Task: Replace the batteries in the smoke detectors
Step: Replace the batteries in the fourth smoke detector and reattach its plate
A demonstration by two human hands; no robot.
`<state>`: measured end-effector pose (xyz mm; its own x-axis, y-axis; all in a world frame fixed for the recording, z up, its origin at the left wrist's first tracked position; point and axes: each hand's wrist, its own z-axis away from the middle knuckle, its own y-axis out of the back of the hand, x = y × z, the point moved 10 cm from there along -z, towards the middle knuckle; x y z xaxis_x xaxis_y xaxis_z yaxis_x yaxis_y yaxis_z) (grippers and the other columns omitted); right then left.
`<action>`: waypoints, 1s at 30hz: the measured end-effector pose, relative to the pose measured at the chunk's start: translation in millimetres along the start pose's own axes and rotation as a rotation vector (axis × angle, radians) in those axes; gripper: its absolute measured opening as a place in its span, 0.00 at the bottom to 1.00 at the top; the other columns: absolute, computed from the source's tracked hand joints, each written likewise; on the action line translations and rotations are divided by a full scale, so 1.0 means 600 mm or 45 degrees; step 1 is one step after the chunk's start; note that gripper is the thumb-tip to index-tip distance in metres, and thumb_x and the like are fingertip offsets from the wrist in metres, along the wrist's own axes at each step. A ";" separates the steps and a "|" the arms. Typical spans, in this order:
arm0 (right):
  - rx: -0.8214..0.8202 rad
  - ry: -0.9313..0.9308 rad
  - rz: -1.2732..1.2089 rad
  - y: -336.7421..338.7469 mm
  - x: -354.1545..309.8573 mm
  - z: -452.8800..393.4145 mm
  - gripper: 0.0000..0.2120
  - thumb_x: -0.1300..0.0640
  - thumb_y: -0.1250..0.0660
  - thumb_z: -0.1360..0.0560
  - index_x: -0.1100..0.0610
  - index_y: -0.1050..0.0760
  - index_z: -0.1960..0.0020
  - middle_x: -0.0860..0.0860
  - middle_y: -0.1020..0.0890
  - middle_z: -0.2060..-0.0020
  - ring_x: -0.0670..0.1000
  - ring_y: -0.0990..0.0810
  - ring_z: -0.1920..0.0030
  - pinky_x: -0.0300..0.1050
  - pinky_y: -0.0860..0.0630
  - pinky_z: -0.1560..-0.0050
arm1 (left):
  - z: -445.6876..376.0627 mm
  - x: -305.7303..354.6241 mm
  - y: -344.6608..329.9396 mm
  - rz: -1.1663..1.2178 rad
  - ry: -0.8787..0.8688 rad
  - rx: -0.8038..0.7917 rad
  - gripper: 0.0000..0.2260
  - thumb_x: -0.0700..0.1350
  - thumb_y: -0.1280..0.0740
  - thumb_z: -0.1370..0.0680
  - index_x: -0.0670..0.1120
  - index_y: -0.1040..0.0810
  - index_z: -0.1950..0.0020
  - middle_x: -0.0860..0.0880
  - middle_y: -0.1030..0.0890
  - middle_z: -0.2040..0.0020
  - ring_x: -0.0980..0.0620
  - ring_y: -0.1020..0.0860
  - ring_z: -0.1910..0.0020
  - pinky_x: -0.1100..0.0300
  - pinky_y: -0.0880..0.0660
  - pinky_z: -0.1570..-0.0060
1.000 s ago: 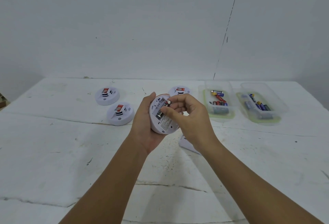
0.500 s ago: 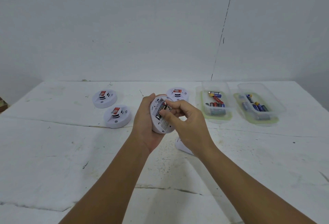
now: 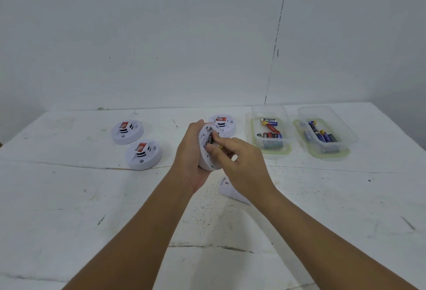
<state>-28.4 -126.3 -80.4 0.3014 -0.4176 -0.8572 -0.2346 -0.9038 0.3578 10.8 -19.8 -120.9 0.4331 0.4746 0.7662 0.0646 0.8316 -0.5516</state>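
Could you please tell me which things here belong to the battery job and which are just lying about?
In use: held smoke detector, left hand, right hand, two battery tubs.
Lying about: three other detectors, white cover.

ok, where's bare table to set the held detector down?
Free: the wide near table in front of the two left detectors, and the near right, in front of the bins. Crowded: the far strip, with a third detector and both bins, plus the white cover under the right hand.
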 end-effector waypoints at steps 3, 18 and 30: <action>-0.080 -0.061 -0.006 0.018 0.012 -0.022 0.13 0.49 0.27 0.21 0.48 0.15 0.37 0.43 0.14 0.55 0.41 0.20 0.57 0.31 0.28 0.54 | -0.011 0.002 -0.007 -0.104 -0.004 -0.023 0.22 0.59 0.38 0.17 0.44 0.17 0.36 0.42 0.14 0.44 0.44 0.15 0.48 0.50 0.19 0.49; -0.598 -0.372 1.230 0.156 0.181 -0.190 0.17 0.49 0.30 0.20 0.43 0.22 0.32 0.40 0.24 0.51 0.48 0.26 0.42 0.50 0.34 0.37 | -0.083 -0.016 -0.057 -0.240 0.047 -0.033 0.21 0.59 0.36 0.17 0.49 0.21 0.29 0.43 0.18 0.33 0.40 0.19 0.44 0.46 0.20 0.47; -0.774 -0.368 1.491 0.134 0.220 -0.206 0.09 0.41 0.33 0.21 0.43 0.21 0.44 0.43 0.20 0.48 0.52 0.23 0.45 0.54 0.44 0.44 | -0.101 -0.028 -0.066 -0.251 0.051 -0.048 0.21 0.58 0.35 0.17 0.46 0.21 0.30 0.43 0.18 0.44 0.40 0.20 0.48 0.45 0.21 0.44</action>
<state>106.7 -265.6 -118.9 -0.0137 -0.9990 0.0421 0.2480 0.0374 0.9680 55.6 -78.2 -131.7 0.4445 0.2911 0.8472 0.1848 0.8956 -0.4047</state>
